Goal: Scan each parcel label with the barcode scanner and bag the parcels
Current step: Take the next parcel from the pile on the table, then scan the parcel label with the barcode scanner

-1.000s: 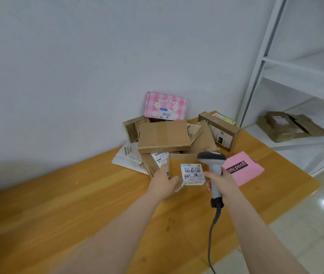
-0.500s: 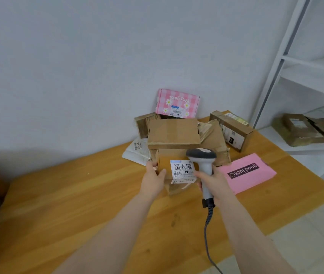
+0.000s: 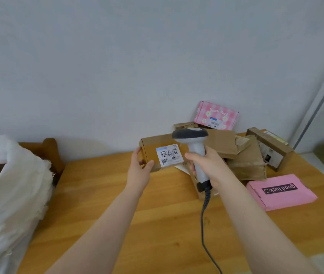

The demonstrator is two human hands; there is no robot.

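Both forearms reach out over the wooden table. The left hand grips the left end of a flat brown cardboard parcel, held upright above the tabletop so that its white printed label faces the camera. The right hand wraps the smooth pale handle of a barcode scanner, its rounded grey head just beside the label. A coarse white woven sack slumps at left.

Wooden table against a white wall (shelving at right).
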